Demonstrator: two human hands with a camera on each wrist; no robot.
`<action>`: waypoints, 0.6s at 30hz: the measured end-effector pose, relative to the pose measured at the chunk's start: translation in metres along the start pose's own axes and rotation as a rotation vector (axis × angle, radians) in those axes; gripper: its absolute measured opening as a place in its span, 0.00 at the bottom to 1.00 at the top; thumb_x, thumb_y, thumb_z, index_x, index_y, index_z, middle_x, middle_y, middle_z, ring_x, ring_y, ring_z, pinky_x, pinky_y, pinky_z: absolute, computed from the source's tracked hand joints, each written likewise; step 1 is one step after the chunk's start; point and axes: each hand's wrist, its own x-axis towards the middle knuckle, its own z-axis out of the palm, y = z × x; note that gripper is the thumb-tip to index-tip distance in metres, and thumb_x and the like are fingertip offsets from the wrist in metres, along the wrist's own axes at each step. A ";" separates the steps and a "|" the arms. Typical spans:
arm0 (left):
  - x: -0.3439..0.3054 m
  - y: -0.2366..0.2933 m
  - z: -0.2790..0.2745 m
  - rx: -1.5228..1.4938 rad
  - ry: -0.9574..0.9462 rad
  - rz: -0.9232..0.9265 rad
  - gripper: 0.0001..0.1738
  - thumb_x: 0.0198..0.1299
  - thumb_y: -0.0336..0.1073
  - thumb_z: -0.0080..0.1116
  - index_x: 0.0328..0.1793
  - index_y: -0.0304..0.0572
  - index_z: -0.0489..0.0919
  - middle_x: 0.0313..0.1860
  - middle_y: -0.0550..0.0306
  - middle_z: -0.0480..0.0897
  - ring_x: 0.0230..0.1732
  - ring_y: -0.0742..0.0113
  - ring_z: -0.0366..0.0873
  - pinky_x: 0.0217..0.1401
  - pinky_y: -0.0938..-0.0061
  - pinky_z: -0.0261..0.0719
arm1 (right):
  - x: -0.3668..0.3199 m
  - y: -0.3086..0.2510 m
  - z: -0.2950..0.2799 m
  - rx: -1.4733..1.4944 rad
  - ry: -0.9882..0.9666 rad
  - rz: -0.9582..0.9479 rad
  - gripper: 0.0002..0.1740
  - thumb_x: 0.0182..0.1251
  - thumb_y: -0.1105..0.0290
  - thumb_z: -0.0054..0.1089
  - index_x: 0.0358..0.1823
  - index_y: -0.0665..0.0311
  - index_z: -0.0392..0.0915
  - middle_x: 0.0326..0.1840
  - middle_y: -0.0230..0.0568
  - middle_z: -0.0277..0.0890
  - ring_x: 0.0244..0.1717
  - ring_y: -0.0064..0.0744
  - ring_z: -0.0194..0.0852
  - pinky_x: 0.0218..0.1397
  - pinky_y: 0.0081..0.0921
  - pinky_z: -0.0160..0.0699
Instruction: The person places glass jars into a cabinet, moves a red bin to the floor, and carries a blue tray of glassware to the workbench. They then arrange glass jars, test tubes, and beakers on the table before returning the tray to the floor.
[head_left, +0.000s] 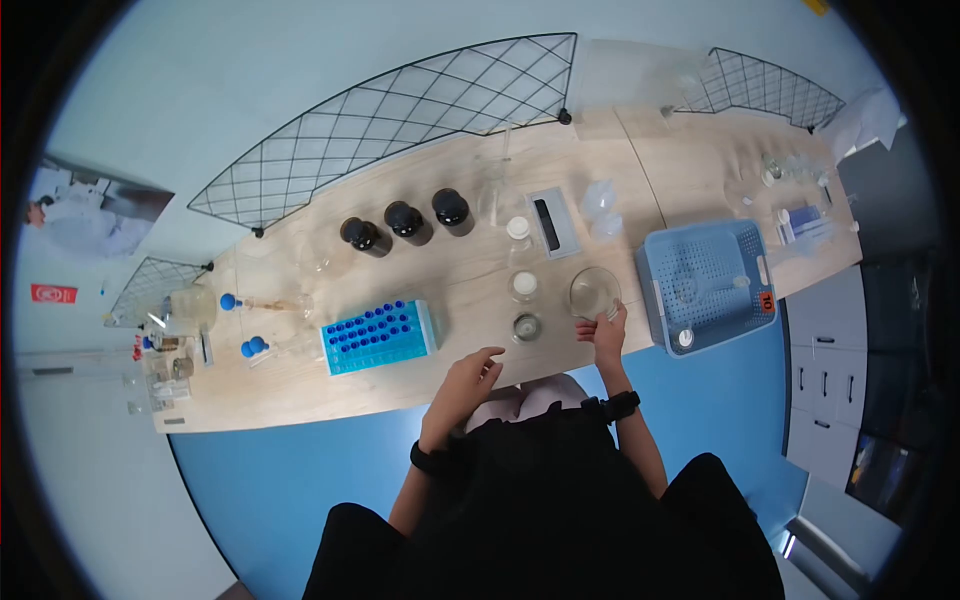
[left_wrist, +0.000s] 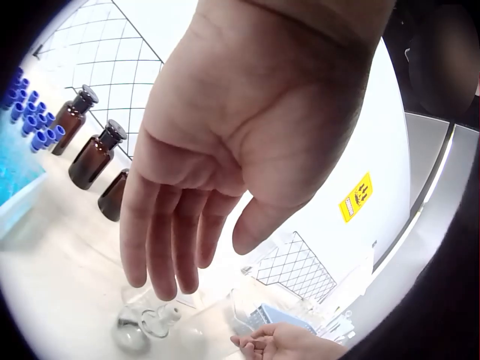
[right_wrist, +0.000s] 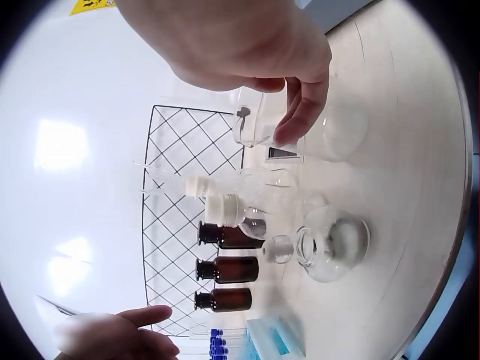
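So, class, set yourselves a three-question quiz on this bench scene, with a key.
1. How many brown bottles stand in the row?
2. True or false: the left hand grips a bottle.
3. What does the right hand pinch? A. a beaker B. a bottle C. nothing

Key: 1. three. 2. False: its fingers are straight and hold nothing. 3. A: the fingertips pinch the rim.
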 end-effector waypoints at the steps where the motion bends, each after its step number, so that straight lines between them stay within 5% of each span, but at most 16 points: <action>1: 0.001 -0.003 0.000 -0.002 0.013 0.023 0.15 0.57 0.34 0.50 0.50 0.37 0.73 0.32 0.43 0.79 0.32 0.51 0.78 0.38 0.67 0.75 | 0.001 0.000 -0.001 -0.011 -0.016 -0.002 0.31 0.58 0.76 0.34 0.64 0.60 0.41 0.22 0.51 0.74 0.16 0.33 0.73 0.17 0.24 0.74; 9: 0.016 -0.069 0.014 0.122 -0.028 -0.033 0.20 0.53 0.37 0.54 0.51 0.36 0.71 0.29 0.43 0.79 0.35 0.49 0.77 0.43 0.62 0.73 | 0.006 0.000 -0.008 -0.155 -0.058 0.029 0.34 0.58 0.74 0.38 0.67 0.58 0.40 0.21 0.48 0.74 0.14 0.32 0.72 0.15 0.23 0.73; 15: 0.048 -0.097 0.044 0.209 0.117 0.081 0.36 0.43 0.40 0.62 0.60 0.39 0.63 0.43 0.39 0.75 0.46 0.44 0.72 0.48 0.60 0.71 | 0.006 -0.005 -0.032 -0.334 -0.076 0.051 0.30 0.58 0.71 0.43 0.65 0.58 0.51 0.20 0.45 0.73 0.12 0.26 0.69 0.13 0.20 0.69; 18: 0.066 -0.091 0.060 0.171 0.105 0.081 0.43 0.38 0.38 0.65 0.63 0.41 0.59 0.50 0.37 0.68 0.50 0.39 0.67 0.52 0.59 0.69 | 0.009 -0.004 -0.038 -0.462 -0.086 0.038 0.32 0.58 0.61 0.51 0.64 0.56 0.54 0.25 0.47 0.75 0.17 0.31 0.72 0.14 0.21 0.71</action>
